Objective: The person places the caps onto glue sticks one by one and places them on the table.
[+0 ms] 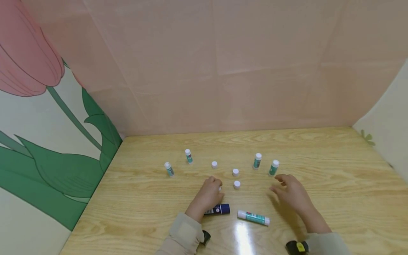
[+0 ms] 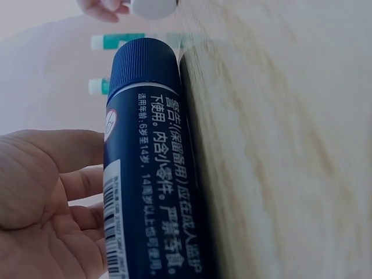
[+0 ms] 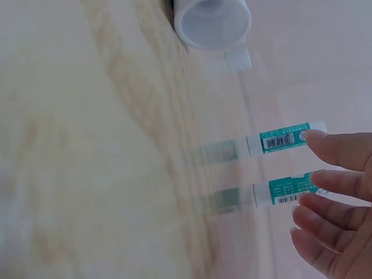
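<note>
My left hand point(image 1: 208, 194) bends its fingers and thumb around a small white cap point(image 1: 219, 189), mostly hidden by the fingers. Just below that hand lies a dark blue tube point(image 1: 222, 209), which fills the left wrist view and covers the fingertips there. On the right, my right hand point(image 1: 291, 193) hovers with fingers apart and loosely bent, holding nothing. Nearest to it stands a green-and-white glue stick point(image 1: 273, 168), with another upright glue stick point(image 1: 257, 161) beside it. Both also appear beyond the fingers in the right wrist view.
Three white caps stand mid-table: a far cap point(image 1: 214, 164), a middle cap point(image 1: 235, 172) and a near cap point(image 1: 237, 184). A glue stick point(image 1: 253, 217) lies between the hands. Two upright sticks, one nearer point(image 1: 169, 169) and one farther point(image 1: 188, 156), stand left. A pink-beige sheet point(image 1: 216, 71) hangs behind.
</note>
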### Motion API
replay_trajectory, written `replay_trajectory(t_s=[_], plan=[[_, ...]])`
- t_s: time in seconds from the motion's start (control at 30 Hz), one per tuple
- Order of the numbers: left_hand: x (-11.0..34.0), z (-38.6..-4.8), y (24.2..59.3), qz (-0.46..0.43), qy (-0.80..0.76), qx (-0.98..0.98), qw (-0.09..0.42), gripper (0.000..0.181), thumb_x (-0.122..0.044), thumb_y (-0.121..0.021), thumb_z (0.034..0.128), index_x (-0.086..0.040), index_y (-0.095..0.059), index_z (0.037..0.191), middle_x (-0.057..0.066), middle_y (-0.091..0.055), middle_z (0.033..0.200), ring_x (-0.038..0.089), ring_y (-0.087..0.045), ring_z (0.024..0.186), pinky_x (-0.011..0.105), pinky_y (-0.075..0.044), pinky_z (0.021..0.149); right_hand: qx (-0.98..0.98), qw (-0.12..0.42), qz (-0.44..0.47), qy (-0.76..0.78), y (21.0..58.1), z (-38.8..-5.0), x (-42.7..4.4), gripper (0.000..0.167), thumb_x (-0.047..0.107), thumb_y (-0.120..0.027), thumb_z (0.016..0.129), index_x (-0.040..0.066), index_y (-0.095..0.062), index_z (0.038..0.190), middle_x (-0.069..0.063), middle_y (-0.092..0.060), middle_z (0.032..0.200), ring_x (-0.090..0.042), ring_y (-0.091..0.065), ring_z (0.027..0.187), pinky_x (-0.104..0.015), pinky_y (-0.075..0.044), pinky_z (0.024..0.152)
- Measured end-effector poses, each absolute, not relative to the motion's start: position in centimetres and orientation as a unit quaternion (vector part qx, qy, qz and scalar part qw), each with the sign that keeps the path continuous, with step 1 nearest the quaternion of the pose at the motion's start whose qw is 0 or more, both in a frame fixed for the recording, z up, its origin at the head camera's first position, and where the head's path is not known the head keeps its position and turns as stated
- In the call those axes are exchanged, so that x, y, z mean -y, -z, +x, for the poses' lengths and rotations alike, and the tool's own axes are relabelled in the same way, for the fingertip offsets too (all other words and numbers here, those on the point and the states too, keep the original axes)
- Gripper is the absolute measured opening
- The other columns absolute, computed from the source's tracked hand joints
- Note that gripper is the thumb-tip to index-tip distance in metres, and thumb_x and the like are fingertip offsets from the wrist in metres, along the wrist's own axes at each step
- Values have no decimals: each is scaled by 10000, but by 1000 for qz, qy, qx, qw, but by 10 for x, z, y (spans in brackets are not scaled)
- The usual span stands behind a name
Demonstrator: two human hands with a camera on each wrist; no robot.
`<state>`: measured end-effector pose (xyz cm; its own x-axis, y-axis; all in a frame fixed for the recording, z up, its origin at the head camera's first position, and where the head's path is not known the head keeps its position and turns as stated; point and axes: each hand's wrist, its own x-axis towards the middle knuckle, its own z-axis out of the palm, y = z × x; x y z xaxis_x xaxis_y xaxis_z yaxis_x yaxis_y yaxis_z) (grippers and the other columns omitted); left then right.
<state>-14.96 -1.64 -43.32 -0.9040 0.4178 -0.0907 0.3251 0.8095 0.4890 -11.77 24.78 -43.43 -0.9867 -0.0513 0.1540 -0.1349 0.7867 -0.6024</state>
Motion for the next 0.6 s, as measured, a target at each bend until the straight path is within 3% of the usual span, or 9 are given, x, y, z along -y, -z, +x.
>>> replay_trajectory(t_s=[0.3,0.6], plan=[[19,-150,432,210,-215,-949,97,169,-32,-586,766,-57,-574,932,14,-455,850,155,-454,796,249,-408,719,942,65,31,-329,436,-121,-252,411,182,-610,804,-97,-486,1079,-259,-494,980,-373,-487,864,-475,-417,672],[20,-150,434,209,-223,-947,104,130,26,-564,752,-80,-560,827,-20,-409,767,126,-414,704,228,-390,638,942,73,10,-326,434,-125,-251,422,176,-619,797,-102,-480,1083,-276,-486,965,-387,-481,863,-482,-415,670]])
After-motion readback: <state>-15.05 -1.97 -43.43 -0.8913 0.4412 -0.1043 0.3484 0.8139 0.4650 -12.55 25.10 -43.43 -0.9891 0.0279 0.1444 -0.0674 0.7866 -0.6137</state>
